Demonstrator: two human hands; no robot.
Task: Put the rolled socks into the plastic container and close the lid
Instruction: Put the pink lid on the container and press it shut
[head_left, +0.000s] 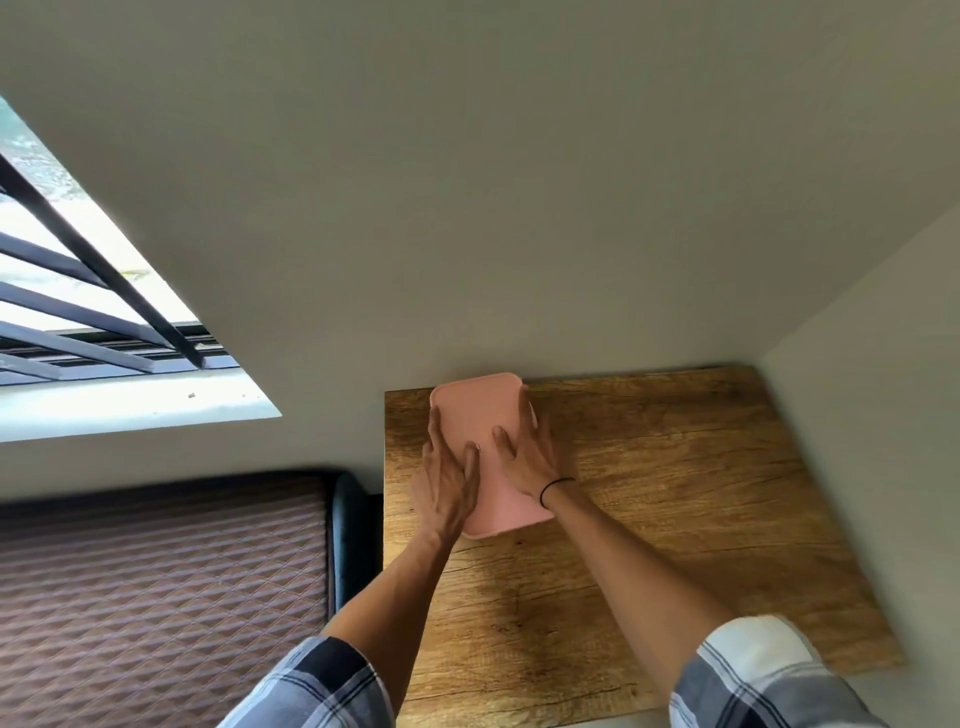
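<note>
A pink lid (475, 410) covers the plastic container at the far left of a wooden table (675, 493), close to the wall. My left hand (447, 475) lies flat on the lid's left side, fingers spread. My right hand (524, 452) lies flat on the lid's right side, fingers reaching over its right edge. Both palms press down on the lid. The container body and the rolled socks are hidden under the lid and my hands.
A white wall stands right behind the table and another at its right. Left of the table lies a brown quilted mattress (156, 597) with a dark edge. A barred window (78, 291) sits at the upper left.
</note>
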